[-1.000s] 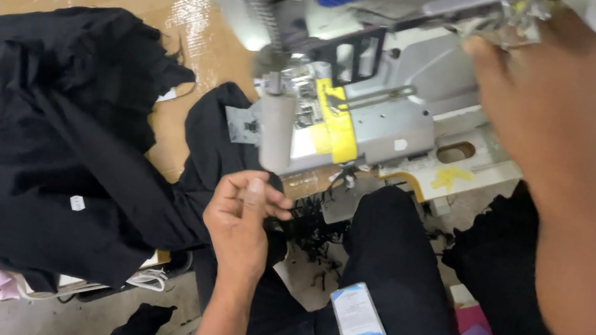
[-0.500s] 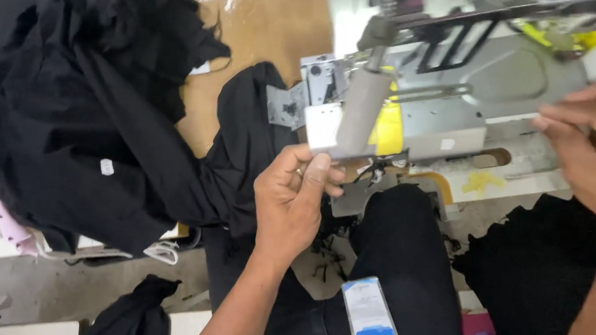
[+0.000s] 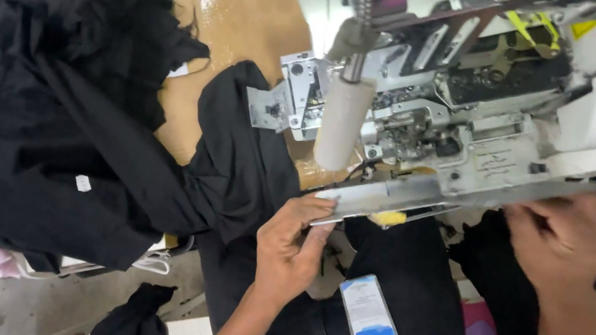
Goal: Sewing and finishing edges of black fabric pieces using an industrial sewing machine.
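The sewing machine (image 3: 440, 126) stands with its insides showing: the hinged metal cover (image 3: 422, 191) along its near side hangs swung out, so the looper parts and thread guides behind it lie bare. The left hand (image 3: 291, 246) pinches the left end of that cover between thumb and fingers, closed narrow on the metal edge. The right hand (image 3: 561, 241) sits under the cover's right end with its fingers curled; it touches or nearly touches the metal, but whether it actually grips cannot be told from this view.

By my reading, the opening of the machine is done and whatever is to happen inside it is not: no hand is on the exposed parts, and no cloth lies under the needle area. A black garment (image 3: 249, 176) runs from the machine's left side down toward the person's lap, and a large heap of black cloth (image 3: 45, 103) lies well apart on the cardboard-covered counter (image 3: 245, 0).

Room is tight. The cover's long edge sits just above the lap, close to a badge (image 3: 369, 312) resting there, and a white thread cone (image 3: 341, 122) hangs just beside the left hand. Open space shows only to the left, on the bare cardboard between the heap and the machine.
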